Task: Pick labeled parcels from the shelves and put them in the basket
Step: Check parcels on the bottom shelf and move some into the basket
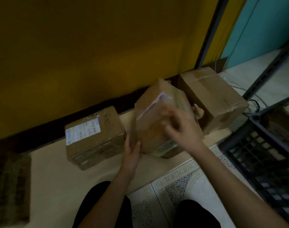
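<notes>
My left hand (132,150) and right hand (181,127) clasp a tilted parcel (157,116); basket (262,155) at three o'clock.

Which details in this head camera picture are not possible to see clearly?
- Label text on the held parcel: motion blur smears it.
- Fingers of the right hand: blurred, so their exact grip is unclear.
- Print on the label of the left parcel: too small and dim to read.
- Inside of the basket: cut off by the right edge.
- Dark object at the lower left: cut by the edge, too dark to identify.
</notes>
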A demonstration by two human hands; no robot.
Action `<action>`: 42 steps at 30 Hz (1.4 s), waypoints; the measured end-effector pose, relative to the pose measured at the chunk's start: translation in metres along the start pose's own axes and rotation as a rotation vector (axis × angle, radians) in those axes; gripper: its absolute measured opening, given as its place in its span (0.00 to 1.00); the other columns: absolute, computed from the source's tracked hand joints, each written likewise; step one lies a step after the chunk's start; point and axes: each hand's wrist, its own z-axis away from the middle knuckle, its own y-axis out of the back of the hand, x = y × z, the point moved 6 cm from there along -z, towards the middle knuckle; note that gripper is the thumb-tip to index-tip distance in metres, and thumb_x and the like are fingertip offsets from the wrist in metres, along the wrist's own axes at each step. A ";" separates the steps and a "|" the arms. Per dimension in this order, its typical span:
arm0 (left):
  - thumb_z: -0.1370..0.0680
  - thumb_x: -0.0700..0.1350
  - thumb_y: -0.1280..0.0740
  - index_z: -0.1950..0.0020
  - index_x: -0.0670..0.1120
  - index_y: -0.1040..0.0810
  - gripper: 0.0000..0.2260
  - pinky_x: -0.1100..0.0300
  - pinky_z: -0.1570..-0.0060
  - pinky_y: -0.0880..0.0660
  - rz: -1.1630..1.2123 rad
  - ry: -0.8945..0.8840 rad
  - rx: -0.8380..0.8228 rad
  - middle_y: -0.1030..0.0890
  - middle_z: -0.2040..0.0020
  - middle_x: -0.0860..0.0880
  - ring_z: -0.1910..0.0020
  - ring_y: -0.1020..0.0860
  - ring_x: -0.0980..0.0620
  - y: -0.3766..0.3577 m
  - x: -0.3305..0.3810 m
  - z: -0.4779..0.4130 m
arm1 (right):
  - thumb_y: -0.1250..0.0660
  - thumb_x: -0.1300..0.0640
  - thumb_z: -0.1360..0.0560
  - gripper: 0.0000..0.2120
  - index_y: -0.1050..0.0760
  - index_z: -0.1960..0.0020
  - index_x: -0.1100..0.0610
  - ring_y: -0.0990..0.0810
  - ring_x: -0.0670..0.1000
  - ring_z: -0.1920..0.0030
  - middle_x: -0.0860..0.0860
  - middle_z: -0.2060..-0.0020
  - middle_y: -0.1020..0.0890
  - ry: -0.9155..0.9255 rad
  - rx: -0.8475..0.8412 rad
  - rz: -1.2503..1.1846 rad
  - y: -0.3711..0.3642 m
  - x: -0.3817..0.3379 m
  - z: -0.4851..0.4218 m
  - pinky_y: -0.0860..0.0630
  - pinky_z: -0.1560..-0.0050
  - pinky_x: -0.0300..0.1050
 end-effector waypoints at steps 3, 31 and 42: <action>0.23 0.30 0.42 0.32 0.35 0.34 0.19 0.53 0.38 0.32 -0.150 -0.063 0.166 0.31 0.32 0.36 0.43 0.24 0.52 0.018 -0.001 -0.005 | 0.40 0.51 0.25 0.23 0.35 0.30 0.50 0.36 0.49 0.29 0.50 0.30 0.32 0.149 -0.462 0.378 -0.073 -0.014 0.025 0.47 0.28 0.52; 0.20 0.50 0.42 0.31 0.50 0.33 0.17 0.57 0.52 0.28 -0.543 0.284 -0.273 0.24 0.44 0.49 0.52 0.24 0.51 0.001 -0.009 -0.002 | 0.46 0.36 0.26 0.24 0.34 0.33 0.41 0.36 0.49 0.34 0.44 0.34 0.28 -0.108 -0.328 0.175 -0.054 0.000 0.035 0.50 0.30 0.53; 0.20 0.46 0.42 0.30 0.44 0.35 0.18 0.55 0.35 0.33 -0.334 -0.214 0.213 0.31 0.35 0.48 0.36 0.31 0.50 -0.005 0.024 -0.014 | 0.36 0.57 0.24 0.29 0.42 0.27 0.53 0.32 0.54 0.34 0.55 0.31 0.34 -0.447 -0.057 -0.047 0.032 0.094 0.013 0.33 0.34 0.54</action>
